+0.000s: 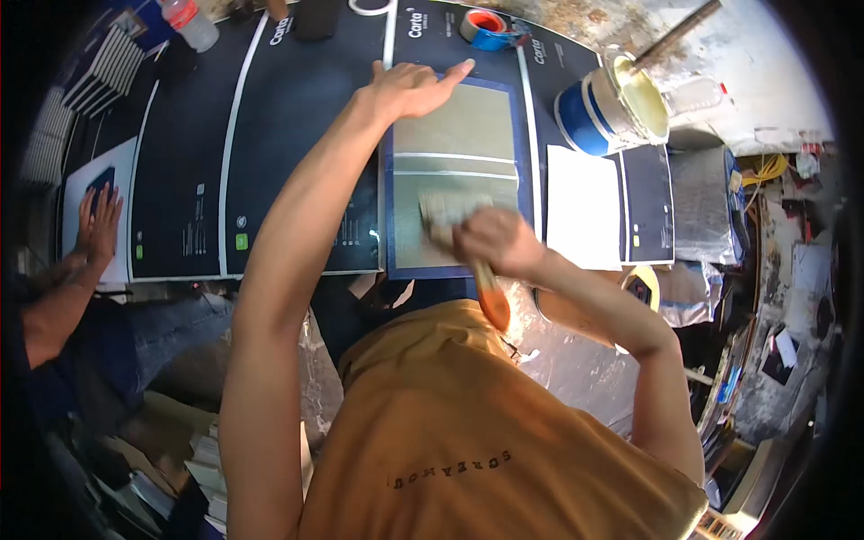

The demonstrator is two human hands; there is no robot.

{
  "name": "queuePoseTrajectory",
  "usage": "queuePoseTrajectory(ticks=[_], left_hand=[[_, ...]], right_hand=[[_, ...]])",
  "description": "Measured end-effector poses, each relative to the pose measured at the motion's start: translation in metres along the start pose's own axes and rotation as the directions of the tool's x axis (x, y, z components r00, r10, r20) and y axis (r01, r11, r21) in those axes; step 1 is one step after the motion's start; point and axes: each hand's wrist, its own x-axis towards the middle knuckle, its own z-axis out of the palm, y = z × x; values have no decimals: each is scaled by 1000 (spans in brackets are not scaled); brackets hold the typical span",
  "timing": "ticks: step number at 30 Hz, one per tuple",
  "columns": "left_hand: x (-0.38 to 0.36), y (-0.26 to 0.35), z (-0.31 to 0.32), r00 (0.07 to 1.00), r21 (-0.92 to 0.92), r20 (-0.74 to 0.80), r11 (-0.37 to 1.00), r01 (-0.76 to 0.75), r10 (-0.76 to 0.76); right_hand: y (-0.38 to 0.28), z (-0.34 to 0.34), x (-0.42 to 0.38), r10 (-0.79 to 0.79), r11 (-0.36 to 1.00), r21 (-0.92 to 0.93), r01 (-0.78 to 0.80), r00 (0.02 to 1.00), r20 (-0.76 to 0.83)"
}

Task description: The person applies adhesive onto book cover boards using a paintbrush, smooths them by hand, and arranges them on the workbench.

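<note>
Two beige-grey boards point(454, 121) lie on a blue sheet point(390, 207), with a thin pale gap between them. My left hand point(414, 90) rests at the upper left corner of the far board, fingers stretched out and pressing down. My right hand point(497, 241) is closed round a wide paintbrush point(490, 297) whose handle end is orange. Its pale bristles are over the left part of the nearer board, which looks wet. Motion blurs the bristles and the fingers of that hand.
A paint bucket point(589, 112) with a stick point(675, 36) stands right of the boards. White paper point(583, 207) lies nearer. Tape rolls point(490, 31) and a bottle point(189, 22) sit along the far side. At left, another person's hands point(101, 220) rest on a white sheet point(117, 175).
</note>
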Motion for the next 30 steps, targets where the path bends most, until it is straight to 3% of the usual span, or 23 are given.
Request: queuePoseTrajectory(ticks=[3, 6, 8, 10, 12, 13, 14, 16, 18, 22, 24, 26, 27, 28, 29, 30], left_hand=[[-6, 11, -16, 993, 89, 102, 995, 44, -53], [6, -1, 1, 999, 5, -41, 1000, -16, 16], [-2, 6, -7, 1000, 8, 23, 1000, 11, -11], [-5, 12, -8, 999, 20, 47, 1000, 21, -22], [-5, 15, -7, 999, 31, 33, 999, 29, -30], [-6, 16, -6, 999, 23, 22, 999, 41, -42], [-4, 16, -8, 998, 35, 37, 998, 45, -47], [-7, 19, -11, 994, 57, 78, 996, 71, -76], [0, 13, -4, 997, 48, 27, 997, 65, -66], [4, 11, -1, 997, 84, 40, 994, 64, -68], [7, 10, 2, 997, 96, 1, 993, 72, -73], [7, 12, 5, 997, 90, -40, 994, 68, -65], [3, 16, 5, 997, 94, -53, 994, 64, -59], [1, 17, 6, 996, 93, -67, 993, 69, -63], [2, 17, 4, 996, 112, -24, 990, 87, -85], [3, 18, 1, 994, 130, 21, 986, 106, -110]], right_hand=[[-52, -33, -11, -148, 966, 220, 139, 989, 27], [-47, -57, -16, -139, 964, 221, 148, 989, -54], [-16, -54, -8, -171, 983, 34, 182, 962, -212], [12, -63, 14, -70, 994, -86, 62, 993, -91], [33, -48, 23, -14, 1000, 5, 14, 998, -65], [35, -35, 13, -61, 998, -10, 60, 997, -56], [32, -29, -4, -110, 993, -32, 113, 992, 61], [-3, -29, -24, -136, 990, 45, 137, 990, -25], [-28, -59, -33, -220, 967, 157, 202, 970, 107], [-23, -80, -30, -119, 990, 65, 123, 991, -65], [-5, -75, -3, -36, 995, -94, 21, 986, -165], [7, -53, 12, 78, 997, 37, -73, 986, -145], [-3, -27, 1, 108, 987, 102, -126, 980, 165], [-22, -5, -10, 97, 970, 153, -187, 881, 463], [-41, -18, -7, -74, 981, 161, 110, 974, -213], [-61, -30, -14, -99, 972, 213, 100, 995, -15]])
